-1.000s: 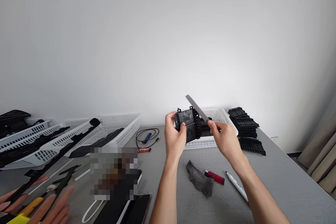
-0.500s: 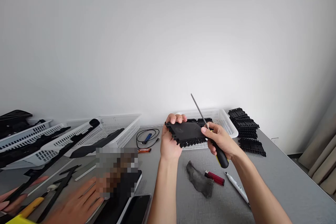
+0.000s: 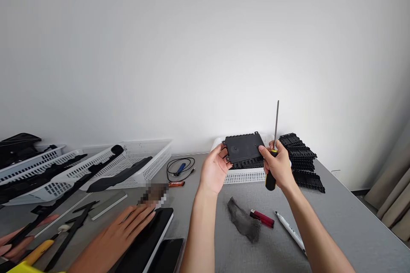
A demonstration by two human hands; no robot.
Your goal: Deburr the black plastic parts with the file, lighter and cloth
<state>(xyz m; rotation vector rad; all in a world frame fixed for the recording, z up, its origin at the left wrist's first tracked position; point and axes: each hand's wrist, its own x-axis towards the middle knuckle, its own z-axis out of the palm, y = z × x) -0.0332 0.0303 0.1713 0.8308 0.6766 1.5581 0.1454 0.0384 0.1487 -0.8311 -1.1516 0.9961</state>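
My left hand (image 3: 214,169) grips the left edge of a flat black plastic panel (image 3: 244,148), which has small tabs at its corners and is tilted with its smooth face toward me. My right hand (image 3: 279,163) is closed round a file (image 3: 276,121) with a thick black-and-yellow handle; the slim grey blade points straight up. The right thumb also touches the panel's right edge. Behind and below the panel stands a white basket (image 3: 248,178) with more black ribbed parts in it.
Black ribbed panels (image 3: 301,153) are stacked at the right. Nearer lie a grey mesh scrap (image 3: 245,220), a red lighter (image 3: 262,218), a white marker (image 3: 291,232) and a phone (image 3: 166,256). At left are a co-worker's hands (image 3: 112,236), baskets (image 3: 153,166) and a cable (image 3: 180,169).
The panel has moved right and up, its smooth face turned more toward me. The file has swung from leaning left to upright. The co-worker's hand has shifted right.
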